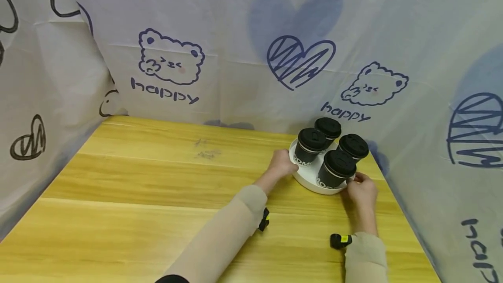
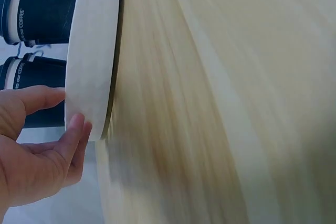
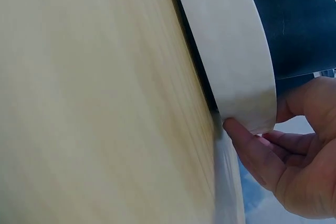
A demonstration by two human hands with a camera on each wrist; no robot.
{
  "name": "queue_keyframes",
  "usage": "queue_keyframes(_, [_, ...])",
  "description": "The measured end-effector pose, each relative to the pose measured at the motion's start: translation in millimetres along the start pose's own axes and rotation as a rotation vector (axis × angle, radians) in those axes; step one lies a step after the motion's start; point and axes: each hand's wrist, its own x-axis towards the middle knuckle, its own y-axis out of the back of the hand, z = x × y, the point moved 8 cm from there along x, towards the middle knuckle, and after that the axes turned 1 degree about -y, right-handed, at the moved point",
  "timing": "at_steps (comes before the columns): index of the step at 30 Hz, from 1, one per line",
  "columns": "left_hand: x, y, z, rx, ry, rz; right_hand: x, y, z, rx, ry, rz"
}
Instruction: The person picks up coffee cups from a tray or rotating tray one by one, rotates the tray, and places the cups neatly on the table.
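A round white tray (image 1: 310, 177) is at the right back of the wooden table, carrying several black paper coffee cups (image 1: 331, 174) with black lids. From the left side my left hand (image 1: 283, 163) grips the tray's rim, thumb over the edge and fingers against the outer wall, as the left wrist view shows. On the opposite side, at the front right, my right hand (image 1: 363, 190) pinches the rim. In the right wrist view, its thumb is inside the rim beside a cup (image 3: 296, 27) and its fingers are under the wall. A thin dark shadow lines the tray's underside.
The wooden table (image 1: 129, 213) stretches out to the left and front. A printed white cloth (image 1: 232, 25) with hearts and bears hangs behind the table and along both sides, close to the tray at the back right.
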Motion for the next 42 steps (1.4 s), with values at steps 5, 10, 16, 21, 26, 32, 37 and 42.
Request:
queue_keyframes(5, [-6.8,20.4,-9.6,-0.008,0.014,0.006,-3.5,-13.6,-12.9,0.007,0.042,-0.027])
queue_keyframes(10, [-12.4,36.6,-15.7,0.083,0.014,0.003,-9.9,-25.6,-22.5,0.023,0.073,-0.054])
queue_keyframes(16, [-16.0,53.2,-23.5,0.171,-0.006,-0.010,-17.5,-41.0,-34.3,0.044,0.108,-0.155])
queue_keyframes(21, [-20.7,74.0,-33.8,0.198,-0.005,-0.013,-23.9,-60.3,-50.4,0.076,0.156,-0.280])
queue_keyframes(26, [-29.3,96.5,-43.2,0.220,-0.007,-0.037,-30.7,-79.1,-67.4,0.050,0.194,-0.372])
queue_keyframes(32, [-40.7,120.9,-55.5,0.196,0.029,-0.055,-36.3,-99.7,-86.3,0.010,0.252,-0.439])
queue_keyframes(37, [-50.5,139.3,-64.2,0.207,0.072,-0.082,-42.8,-115.9,-100.2,0.025,0.294,-0.482])
queue_keyframes(42, [-58.5,157.5,-75.3,0.250,0.114,-0.095,-48.8,-133.6,-113.2,0.060,0.315,-0.535])
